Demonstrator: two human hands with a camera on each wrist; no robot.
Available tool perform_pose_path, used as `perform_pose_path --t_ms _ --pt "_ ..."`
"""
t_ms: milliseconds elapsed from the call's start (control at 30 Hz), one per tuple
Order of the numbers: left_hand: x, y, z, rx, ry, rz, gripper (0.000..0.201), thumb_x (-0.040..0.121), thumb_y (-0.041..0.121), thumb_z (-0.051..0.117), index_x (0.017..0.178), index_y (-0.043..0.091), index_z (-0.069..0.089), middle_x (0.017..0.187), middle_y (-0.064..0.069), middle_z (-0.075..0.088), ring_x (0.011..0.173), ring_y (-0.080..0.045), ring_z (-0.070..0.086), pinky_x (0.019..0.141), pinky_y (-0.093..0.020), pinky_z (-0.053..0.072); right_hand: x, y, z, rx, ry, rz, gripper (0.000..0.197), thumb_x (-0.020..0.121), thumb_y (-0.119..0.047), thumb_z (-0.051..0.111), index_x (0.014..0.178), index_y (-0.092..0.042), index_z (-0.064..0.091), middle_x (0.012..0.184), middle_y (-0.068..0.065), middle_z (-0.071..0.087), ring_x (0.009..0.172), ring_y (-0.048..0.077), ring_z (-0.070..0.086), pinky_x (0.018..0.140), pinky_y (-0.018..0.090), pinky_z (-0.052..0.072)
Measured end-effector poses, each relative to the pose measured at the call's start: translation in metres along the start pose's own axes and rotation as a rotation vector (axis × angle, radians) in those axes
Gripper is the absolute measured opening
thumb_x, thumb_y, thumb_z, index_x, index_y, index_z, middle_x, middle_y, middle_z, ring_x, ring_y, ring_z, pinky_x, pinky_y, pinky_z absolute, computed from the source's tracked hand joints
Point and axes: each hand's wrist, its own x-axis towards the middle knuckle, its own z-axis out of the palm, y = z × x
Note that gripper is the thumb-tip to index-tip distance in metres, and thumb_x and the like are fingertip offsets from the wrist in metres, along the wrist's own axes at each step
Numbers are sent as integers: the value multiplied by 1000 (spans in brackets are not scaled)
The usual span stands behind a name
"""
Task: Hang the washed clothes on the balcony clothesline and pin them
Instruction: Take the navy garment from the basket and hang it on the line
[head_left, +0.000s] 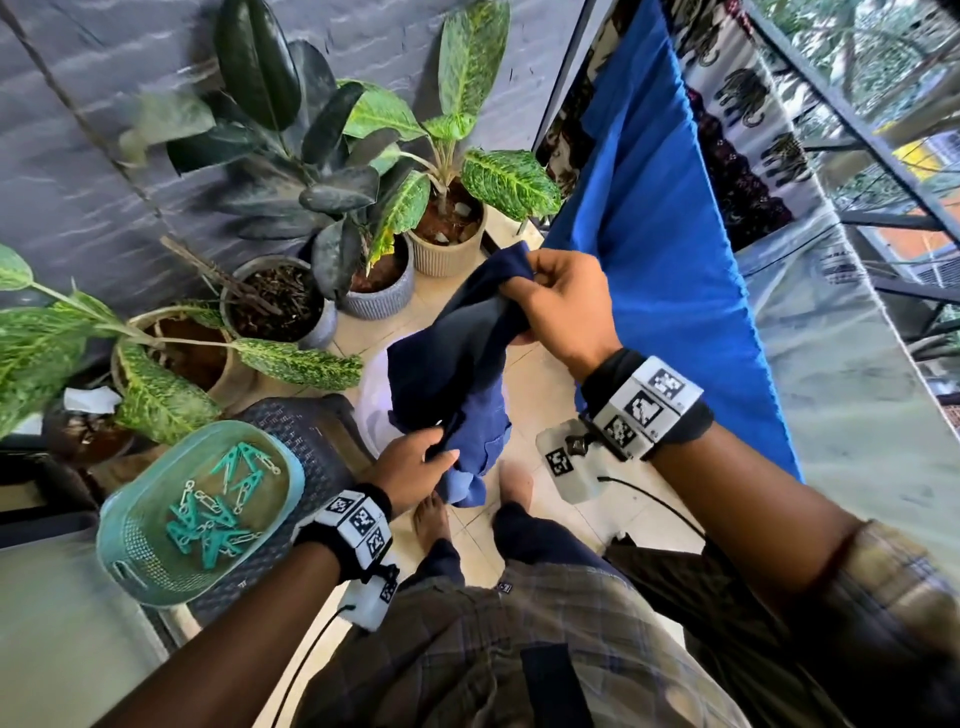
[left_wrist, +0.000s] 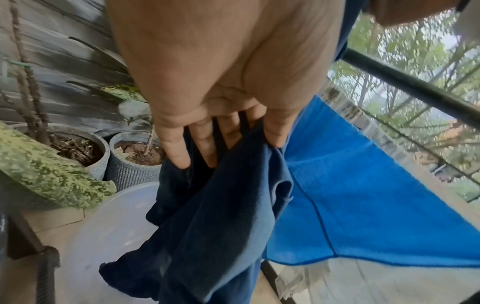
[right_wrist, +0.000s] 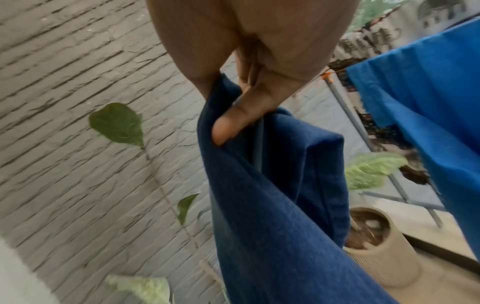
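Note:
A dark navy garment (head_left: 457, 358) hangs between both my hands above the floor. My right hand (head_left: 556, 296) pinches its upper edge with thumb and fingers; the right wrist view shows the thumb pressed into the navy garment (right_wrist: 272, 195). Lower down, my left hand (head_left: 421, 462) grips the garment's bottom part, with the fingers (left_wrist: 205, 144) curled into the navy garment (left_wrist: 213, 226). A bright blue cloth (head_left: 660, 249) hangs over the line at the right. Teal clothespins (head_left: 218, 504) lie in a teal basket (head_left: 135, 545) at my lower left.
Several potted plants (head_left: 363, 171) stand against the grey brick wall ahead and to the left. A translucent tub (head_left: 374, 410) sits on the tiled floor under the garment. An elephant-print cloth (head_left: 748, 104) hangs by the dark balcony railing (head_left: 852, 124) at the right. My bare feet (head_left: 431, 519) are below.

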Motion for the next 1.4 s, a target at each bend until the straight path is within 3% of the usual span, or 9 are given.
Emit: perform_pose_path --t_ms 167,267,500,600,733,933,1100,1200,1400 --pt "-4 31 -21 -163 -40 8 27 95 15 65 119 2 65 106 13 61 107 -9 52 92 -20 40 14 37 3 22 -260 204 42 83 -24 73 102 12 61 70 17 64 61 22 63 74 49 60" --pt "1 41 -39 -353 -70 2 41 78 30 72 112 7 69 109 6 70 107 -13 60 104 -30 43 11 65 2 90 -300 342 32 92 -9 64 121 4 60 89 13 67 62 16 61 63 26 56" --pt "3 71 -69 -499 -66 109 43 76 38 71 97 1 65 101 -11 64 99 -20 56 93 -41 39 -18 148 -2 -286 -551 453 20 88 -9 67 109 -9 69 89 10 72 73 18 62 63 23 51" --pt "-2 85 -71 -477 -133 216 67 76 38 68 102 -20 49 97 -13 50 94 -21 44 86 -38 34 -35 170 0 -201 -706 443 58 80 6 69 128 -24 56 109 2 66 99 15 61 73 19 50" --pt "-17 112 -82 -513 -169 266 44 86 16 57 112 -20 53 103 -17 59 95 -20 55 81 -26 47 -53 183 15 -79 -718 342 98 69 6 77 149 -26 30 127 -9 55 115 6 55 87 19 50" --pt "-6 116 -104 -522 14 220 26 92 16 58 111 -2 62 106 -11 66 98 -16 61 89 -25 49 -32 145 6 -476 -528 162 8 87 -20 64 95 -21 61 90 3 63 87 22 58 74 27 40" --pt "44 51 -115 -74 208 30 68 70 64 63 117 15 63 118 -11 69 112 -28 64 104 -51 47 -38 116 -4 -454 -528 176 12 87 -21 65 93 -12 66 91 11 69 84 27 63 72 30 47" --pt "28 34 -91 96 159 10 84 77 55 65 144 7 46 144 -15 53 132 -31 51 112 -44 39 -40 102 -9 -266 -460 241 6 84 -17 67 87 -12 70 82 10 71 76 25 66 73 33 53" --pt "-17 35 -49 111 -170 36 60 68 49 82 117 27 55 111 5 59 101 -9 59 88 -29 48 -36 76 12 -98 -296 406 24 74 -23 77 80 -2 69 67 7 64 59 22 60 55 32 49"
